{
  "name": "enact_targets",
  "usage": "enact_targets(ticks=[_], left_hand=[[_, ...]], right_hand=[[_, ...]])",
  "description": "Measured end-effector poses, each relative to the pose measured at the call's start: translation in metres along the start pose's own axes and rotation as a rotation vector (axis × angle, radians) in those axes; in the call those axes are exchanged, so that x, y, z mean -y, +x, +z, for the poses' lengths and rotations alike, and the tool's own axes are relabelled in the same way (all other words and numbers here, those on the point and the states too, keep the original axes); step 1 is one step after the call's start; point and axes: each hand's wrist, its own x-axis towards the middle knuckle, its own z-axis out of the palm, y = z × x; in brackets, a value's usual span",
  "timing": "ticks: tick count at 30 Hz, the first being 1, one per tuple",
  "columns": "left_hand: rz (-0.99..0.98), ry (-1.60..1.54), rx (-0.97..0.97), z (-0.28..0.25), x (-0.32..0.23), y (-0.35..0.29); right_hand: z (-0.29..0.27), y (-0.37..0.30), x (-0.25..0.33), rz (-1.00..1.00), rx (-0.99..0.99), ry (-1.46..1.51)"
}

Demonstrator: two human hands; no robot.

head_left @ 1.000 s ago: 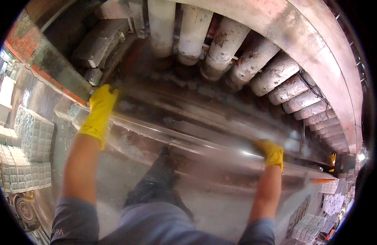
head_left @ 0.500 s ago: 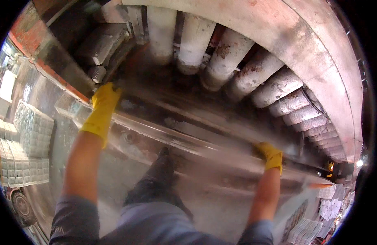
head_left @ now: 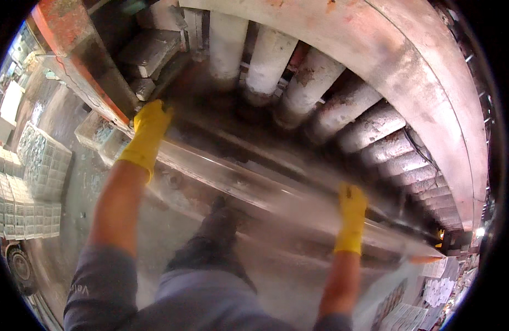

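Note:
My left hand [head_left: 149, 124], in a yellow rubber glove, is at the left end of a long wet metal ledge [head_left: 227, 174], beside an orange-edged post. Its fingers are curled closed. Farther right along the same ledge is my right hand [head_left: 352, 207], gloved alike, with the fingers folded down over the far side. A long dark metal bar [head_left: 232, 135] runs behind the ledge between the two hands. Mist and motion blur hide what, if anything, either hand grips.
Beyond the bar stands a row of thick pale cylinders [head_left: 271, 63] under a broad curved metal beam [head_left: 398, 38]. An orange-edged post [head_left: 72, 38] rises at left. White plastic crates [head_left: 42, 160] are stacked by a wheel [head_left: 20, 267]; more crates [head_left: 406, 317] lie at lower right.
My right hand has shifted slightly left and its wrist has straightened, fingers now pointing away from me. The left hand stays at the ledge's left end. The view has shifted slightly.

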Motion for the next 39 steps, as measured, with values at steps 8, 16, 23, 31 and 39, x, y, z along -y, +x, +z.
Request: enact_targets(ticks=[8, 16, 23, 31, 39], left_hand=[[0.086, 0.078, 0.011, 0.014, 0.024, -0.011], [0.425, 0.094, 0.045, 0.022, 0.042, -0.017], [0.818, 0.078, 0.002, 0.054, 0.035, -0.006], [0.657, 0.220, 0.262, 0.072, -0.035, 0.037], [0.538, 0.172, 0.349, 0.121, -0.047, 0.075]], right_hand=[[0.035, -0.050, 0.020, -0.008, -0.075, -0.102], [0.039, -0.085, 0.037, -0.151, -0.314, -0.086], [0.015, -0.104, 0.049, -0.239, -0.282, -0.053], [-0.013, -0.135, 0.054, -0.169, -0.213, -0.130], [-0.025, -0.161, 0.062, -0.145, -0.181, -0.169]])
